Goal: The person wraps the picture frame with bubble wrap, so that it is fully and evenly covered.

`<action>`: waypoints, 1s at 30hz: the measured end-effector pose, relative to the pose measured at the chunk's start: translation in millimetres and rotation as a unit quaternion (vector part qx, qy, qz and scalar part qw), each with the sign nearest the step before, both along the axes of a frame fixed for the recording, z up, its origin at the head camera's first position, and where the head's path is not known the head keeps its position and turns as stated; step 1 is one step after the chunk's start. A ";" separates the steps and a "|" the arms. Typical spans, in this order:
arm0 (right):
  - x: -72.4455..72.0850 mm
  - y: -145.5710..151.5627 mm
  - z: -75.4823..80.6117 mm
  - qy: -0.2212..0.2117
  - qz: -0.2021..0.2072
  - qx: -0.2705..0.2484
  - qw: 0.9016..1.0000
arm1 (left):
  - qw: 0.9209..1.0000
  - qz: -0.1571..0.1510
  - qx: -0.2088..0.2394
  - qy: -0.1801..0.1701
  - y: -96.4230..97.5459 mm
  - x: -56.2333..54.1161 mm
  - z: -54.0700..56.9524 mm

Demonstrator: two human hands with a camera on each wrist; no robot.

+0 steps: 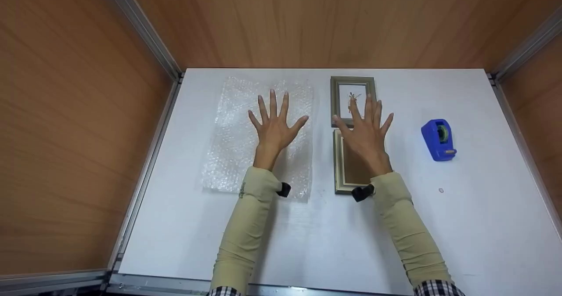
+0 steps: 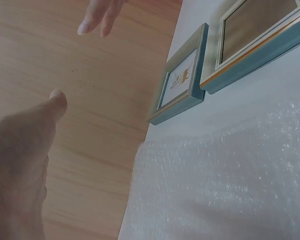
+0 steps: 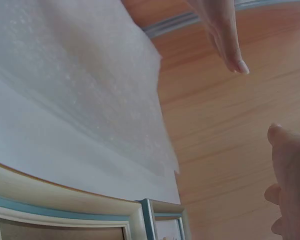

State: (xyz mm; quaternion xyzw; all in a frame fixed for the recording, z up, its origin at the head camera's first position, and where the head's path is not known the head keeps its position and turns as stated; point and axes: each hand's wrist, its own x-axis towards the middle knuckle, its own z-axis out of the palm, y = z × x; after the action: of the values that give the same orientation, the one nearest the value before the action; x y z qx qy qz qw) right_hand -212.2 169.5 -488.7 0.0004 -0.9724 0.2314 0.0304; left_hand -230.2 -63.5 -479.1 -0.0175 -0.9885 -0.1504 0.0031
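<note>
Both hands are held out with fingers straight and spread, gripping nothing. My left hand (image 1: 275, 131) hovers over a sheet of bubble wrap (image 1: 228, 155) that lies flat on the white table. Over two picture frames my right hand (image 1: 366, 135) is stretched out, covering parts of both. The farther frame (image 1: 335, 98) is smaller and shows a little picture on white. Nearer to me lies a larger frame (image 1: 339, 168) with a brown inside, partly hidden by the hand and wrist. Both frames (image 2: 182, 80) also show in the left wrist view, beside the bubble wrap (image 2: 215, 185).
A blue tape dispenser (image 1: 439, 140) with a roll in it stands on the right side of the table (image 1: 483, 225). A small round spot (image 1: 441, 190) is in front of it. Wooden panels (image 1: 307, 23) with metal rails (image 1: 145, 28) enclose the back and sides.
</note>
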 end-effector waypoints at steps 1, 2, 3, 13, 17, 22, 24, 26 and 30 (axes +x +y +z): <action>-0.3 -0.2 -0.1 0.002 0.002 -0.005 1.000 | 1.000 0.000 0.003 -0.004 -1.1 0.2 0.1; -0.8 -0.5 -0.3 0.006 0.005 -0.011 1.000 | 1.000 0.000 0.005 -0.006 -2.3 0.0 -0.2; -1.3 -0.9 -0.8 0.010 0.011 -0.020 1.000 | 1.000 0.001 0.008 -0.007 -4.0 -0.4 -0.8; -3.0 -12.8 -10.3 0.054 0.063 -0.219 0.972 | 0.990 0.053 0.131 0.027 -33.3 -6.7 -18.0; -2.0 -17.4 -15.7 0.053 0.056 -0.259 0.963 | 0.981 0.078 0.171 0.047 -47.2 -8.5 -25.7; -2.2 -24.3 -23.6 0.042 0.049 -0.315 0.947 | 0.972 0.101 0.206 0.057 -62.7 -10.9 -32.9; -2.6 -27.0 -27.4 0.036 0.048 -0.336 0.940 | 0.968 0.107 0.219 0.056 -68.6 -11.7 -35.5; -2.7 -29.0 -31.3 0.027 0.048 -0.349 0.936 | 0.966 0.113 0.229 0.052 -74.5 -12.4 -38.4; -1.1 -32.3 -38.6 0.003 0.044 -0.364 0.930 | 0.964 0.133 0.227 0.036 -87.3 -12.4 -45.0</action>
State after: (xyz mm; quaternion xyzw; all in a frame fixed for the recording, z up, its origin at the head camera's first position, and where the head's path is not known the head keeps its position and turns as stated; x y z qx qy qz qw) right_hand -213.3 137.2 -527.3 0.0324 -0.8201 0.5709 0.0213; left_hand -242.7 -150.8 -524.0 0.1102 -0.9211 -0.3681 0.0623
